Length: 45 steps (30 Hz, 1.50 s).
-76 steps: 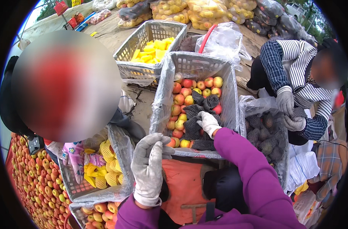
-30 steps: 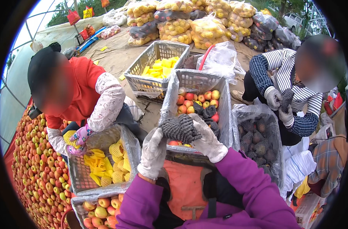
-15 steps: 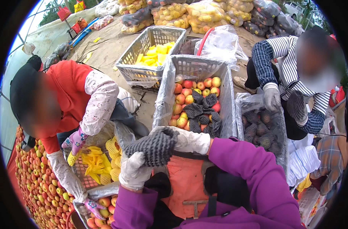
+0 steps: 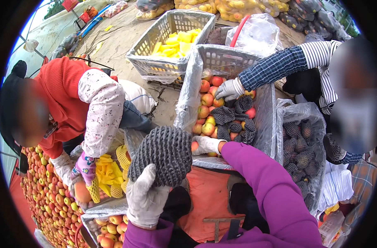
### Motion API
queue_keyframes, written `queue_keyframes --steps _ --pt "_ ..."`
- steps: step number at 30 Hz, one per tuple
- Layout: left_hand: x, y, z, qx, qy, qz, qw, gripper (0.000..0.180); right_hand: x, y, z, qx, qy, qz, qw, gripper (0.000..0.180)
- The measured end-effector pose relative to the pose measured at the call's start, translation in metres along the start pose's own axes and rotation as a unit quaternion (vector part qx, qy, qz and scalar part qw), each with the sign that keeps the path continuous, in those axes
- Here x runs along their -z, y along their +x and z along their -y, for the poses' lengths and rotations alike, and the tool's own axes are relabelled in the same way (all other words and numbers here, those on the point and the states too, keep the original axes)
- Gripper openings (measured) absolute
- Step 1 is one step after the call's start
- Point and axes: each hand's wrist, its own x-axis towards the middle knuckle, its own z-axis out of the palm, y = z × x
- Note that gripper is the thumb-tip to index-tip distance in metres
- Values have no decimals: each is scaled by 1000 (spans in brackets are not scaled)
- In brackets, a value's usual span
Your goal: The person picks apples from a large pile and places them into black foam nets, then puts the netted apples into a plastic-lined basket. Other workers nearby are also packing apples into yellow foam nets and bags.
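Observation:
My left hand (image 4: 149,196), in a white work glove, grips a dark grey foam net (image 4: 161,155) that bulges into a round shape. Whether an apple sits inside the net cannot be seen. Close to its right, my gloved right hand (image 4: 208,145) has its fingers closed around an apple (image 4: 194,146), of which only a small reddish part shows. That hand is over the near edge of a plastic-lined crate (image 4: 184,97) of red and yellow apples. Loose dark foam nets (image 4: 223,116) lie on the apples there.
A co-worker's gloved hand (image 4: 229,89) reaches into the same crate from the right. Netted apples fill a lined crate (image 4: 320,142) beside it. At left, another person's flowered glove (image 4: 86,166) holds a yellow net near an apple pile (image 4: 50,190). A crate (image 4: 141,62) with yellow nets stands behind.
My right hand has come away from the dark net and now has an apple. The net has turned and looks rounder. The right co-worker's hand has reached into the apple crate.

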Motion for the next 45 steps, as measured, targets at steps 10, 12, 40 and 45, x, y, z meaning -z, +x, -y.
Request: queue_keyframes --steps 10,12,40,45 --pt "-26 1 -10 103 112 1 988 59 84 -168 208 179 58 -356 915 70" --pt "-27 0 3 217 -273 -34 937 40 77 -184 233 307 -62 -419 852 71" --pt "-14 -16 -30 234 -415 244 844 75 38 -215 200 406 151 -67 899 35" --pt "-20 0 -45 197 -197 249 928 62 57 -216 210 254 380 -216 862 29"
